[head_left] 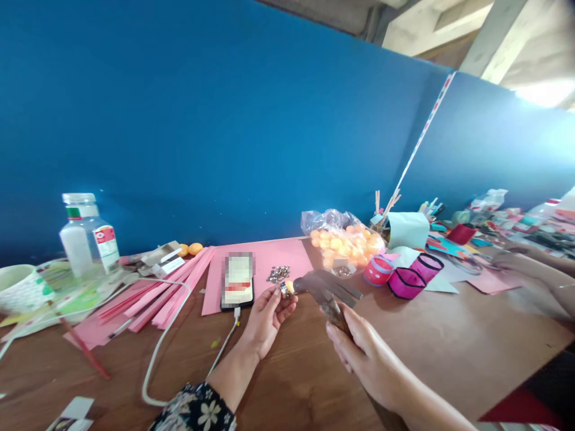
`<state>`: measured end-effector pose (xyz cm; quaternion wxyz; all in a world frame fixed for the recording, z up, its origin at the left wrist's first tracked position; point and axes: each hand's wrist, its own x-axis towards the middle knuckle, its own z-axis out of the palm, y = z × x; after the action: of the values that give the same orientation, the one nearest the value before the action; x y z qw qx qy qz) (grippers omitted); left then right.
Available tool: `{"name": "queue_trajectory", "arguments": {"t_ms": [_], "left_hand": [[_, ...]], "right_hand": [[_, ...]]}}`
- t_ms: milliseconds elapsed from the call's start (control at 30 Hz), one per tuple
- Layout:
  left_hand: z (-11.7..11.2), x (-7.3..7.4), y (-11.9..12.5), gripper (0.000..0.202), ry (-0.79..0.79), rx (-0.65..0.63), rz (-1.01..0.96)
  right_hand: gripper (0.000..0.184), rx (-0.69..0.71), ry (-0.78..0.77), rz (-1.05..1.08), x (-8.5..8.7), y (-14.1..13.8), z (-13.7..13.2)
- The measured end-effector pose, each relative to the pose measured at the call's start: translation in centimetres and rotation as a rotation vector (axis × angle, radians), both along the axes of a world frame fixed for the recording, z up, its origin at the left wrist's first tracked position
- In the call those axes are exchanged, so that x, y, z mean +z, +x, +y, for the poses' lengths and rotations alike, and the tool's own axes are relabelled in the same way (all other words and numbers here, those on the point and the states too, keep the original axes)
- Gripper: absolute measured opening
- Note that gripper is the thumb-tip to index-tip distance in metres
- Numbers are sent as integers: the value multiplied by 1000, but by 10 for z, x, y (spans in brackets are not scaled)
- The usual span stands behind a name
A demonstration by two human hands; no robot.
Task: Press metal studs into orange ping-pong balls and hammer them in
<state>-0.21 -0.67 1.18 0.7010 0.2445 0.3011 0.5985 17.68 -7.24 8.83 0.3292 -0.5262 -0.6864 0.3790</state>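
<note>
1. Ball [290,288]: small, pale orange, partly covered in shiny pieces; in your left hand [265,319], above the worktop [309,371], by the near edge of a pink sheet [285,251].
2. Your left fingers are drawn in narrow, pinching it.
3. Your right hand [363,353] wraps the handle of a hammer [320,288], fingers closed around it. One end of the head sits right beside the ball; contact can't be told.
4. Pile [278,274] of loose shiny pieces lies on the sheet, just beyond your left fingers.
5. Phone [237,281], cable [228,337] plugged in, lies left of the pile.
6. Clear bag [345,242] of orange balls rests beyond the hammer.
</note>
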Motion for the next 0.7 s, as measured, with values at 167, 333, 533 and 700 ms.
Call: {"name": "queue_trajectory", "arguments": {"t_ms": [167, 333, 533, 700], "left_hand": [[-1, 1, 1, 19, 5, -3, 11], [0, -1, 2, 22, 40, 14, 5], [1, -4, 3, 23, 55, 38, 27], [1, -6, 4, 22, 68, 29, 26]], "right_hand": [[34, -17, 25, -17, -1, 0, -4], [32, -14, 40, -32, -4, -4, -2], [32, 18, 9, -52, -1, -4, 2], [28, 31, -7, -44, 0, -4, 6]]}}
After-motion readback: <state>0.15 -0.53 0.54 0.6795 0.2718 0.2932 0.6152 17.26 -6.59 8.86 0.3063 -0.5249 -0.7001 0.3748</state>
